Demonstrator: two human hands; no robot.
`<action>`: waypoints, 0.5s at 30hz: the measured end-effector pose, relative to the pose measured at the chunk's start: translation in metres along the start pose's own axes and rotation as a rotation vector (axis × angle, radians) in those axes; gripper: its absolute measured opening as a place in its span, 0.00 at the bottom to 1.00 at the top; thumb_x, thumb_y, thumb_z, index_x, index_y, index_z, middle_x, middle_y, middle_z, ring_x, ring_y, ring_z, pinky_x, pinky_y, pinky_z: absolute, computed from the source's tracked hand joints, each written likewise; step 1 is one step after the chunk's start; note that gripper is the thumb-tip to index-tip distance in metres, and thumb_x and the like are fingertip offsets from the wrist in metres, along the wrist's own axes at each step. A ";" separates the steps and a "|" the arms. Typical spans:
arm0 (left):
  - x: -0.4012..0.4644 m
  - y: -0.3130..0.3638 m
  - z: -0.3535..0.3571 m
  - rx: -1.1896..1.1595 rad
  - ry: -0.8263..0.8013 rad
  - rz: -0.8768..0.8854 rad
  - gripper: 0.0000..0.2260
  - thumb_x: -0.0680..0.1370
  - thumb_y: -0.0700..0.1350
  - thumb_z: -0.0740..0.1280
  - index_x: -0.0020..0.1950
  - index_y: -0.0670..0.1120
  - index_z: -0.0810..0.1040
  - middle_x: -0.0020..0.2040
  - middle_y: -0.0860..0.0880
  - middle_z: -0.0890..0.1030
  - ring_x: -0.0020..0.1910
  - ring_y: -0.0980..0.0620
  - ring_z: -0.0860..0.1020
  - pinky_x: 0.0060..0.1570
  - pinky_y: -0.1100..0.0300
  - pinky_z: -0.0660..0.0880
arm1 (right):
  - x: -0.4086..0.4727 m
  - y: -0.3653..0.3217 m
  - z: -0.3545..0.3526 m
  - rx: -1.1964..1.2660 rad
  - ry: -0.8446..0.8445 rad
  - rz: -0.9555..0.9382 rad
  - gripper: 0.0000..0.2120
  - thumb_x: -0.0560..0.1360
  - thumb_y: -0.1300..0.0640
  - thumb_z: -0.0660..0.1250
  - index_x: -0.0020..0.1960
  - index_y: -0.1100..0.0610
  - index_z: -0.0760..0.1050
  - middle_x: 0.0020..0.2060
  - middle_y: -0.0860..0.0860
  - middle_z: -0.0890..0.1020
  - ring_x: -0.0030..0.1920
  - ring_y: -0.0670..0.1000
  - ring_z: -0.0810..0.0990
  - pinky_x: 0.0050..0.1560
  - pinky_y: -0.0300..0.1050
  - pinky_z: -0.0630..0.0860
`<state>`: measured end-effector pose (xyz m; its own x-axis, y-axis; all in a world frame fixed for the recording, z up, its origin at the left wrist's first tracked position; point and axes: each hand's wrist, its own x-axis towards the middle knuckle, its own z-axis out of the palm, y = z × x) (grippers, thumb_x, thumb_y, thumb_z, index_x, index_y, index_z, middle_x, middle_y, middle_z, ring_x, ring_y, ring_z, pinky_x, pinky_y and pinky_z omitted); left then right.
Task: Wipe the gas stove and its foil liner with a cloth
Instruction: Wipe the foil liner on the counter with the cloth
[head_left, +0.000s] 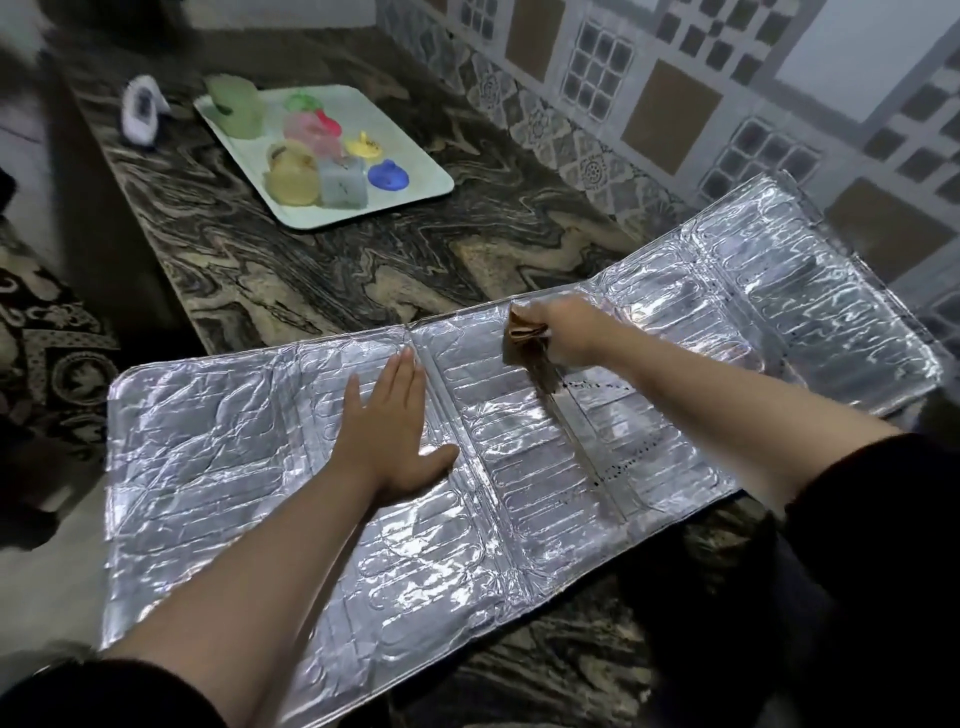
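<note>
Head view: the foil liner (218, 467) lies unfolded across the marble counter (322, 260), filling the frame from 8 to 2 o'clock. The left hand (400, 441) presses flat on it, fingers spread and holding nothing. The right hand (563, 332) (toward 1 o'clock) is fisted around a brown cloth (524, 338) touching the foil.

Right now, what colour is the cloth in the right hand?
Brown, as the head view shows: the cloth is bunched in the right hand.

One foil liner (208, 467); one cloth (524, 338); one tray (421, 156); two hands.
</note>
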<state>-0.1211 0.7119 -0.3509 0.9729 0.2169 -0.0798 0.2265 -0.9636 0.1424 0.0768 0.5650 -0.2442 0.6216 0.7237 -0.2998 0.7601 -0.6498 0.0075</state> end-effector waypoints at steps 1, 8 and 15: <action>0.000 0.000 0.002 -0.014 0.017 0.006 0.49 0.66 0.74 0.38 0.79 0.45 0.38 0.77 0.45 0.35 0.78 0.47 0.39 0.72 0.37 0.39 | 0.007 -0.002 0.008 -0.015 -0.033 -0.002 0.32 0.72 0.66 0.63 0.74 0.54 0.61 0.67 0.58 0.72 0.65 0.61 0.72 0.63 0.50 0.72; 0.000 0.000 0.004 -0.027 0.055 0.022 0.44 0.67 0.76 0.41 0.78 0.57 0.39 0.79 0.44 0.39 0.78 0.47 0.39 0.72 0.36 0.40 | -0.009 0.004 0.039 -0.123 -0.188 -0.064 0.43 0.72 0.66 0.63 0.78 0.54 0.42 0.78 0.56 0.47 0.73 0.61 0.60 0.69 0.54 0.66; 0.000 0.001 0.003 -0.065 0.066 0.018 0.45 0.66 0.77 0.41 0.79 0.56 0.41 0.79 0.44 0.41 0.78 0.47 0.41 0.72 0.36 0.41 | -0.097 0.012 0.032 -0.245 -0.577 -0.120 0.41 0.75 0.62 0.63 0.78 0.51 0.40 0.78 0.56 0.49 0.66 0.59 0.70 0.62 0.45 0.67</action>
<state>-0.1210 0.7105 -0.3542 0.9774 0.2113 -0.0118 0.2091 -0.9556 0.2075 0.0198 0.4796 -0.2457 0.3790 0.5026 -0.7771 0.8820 -0.4504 0.1388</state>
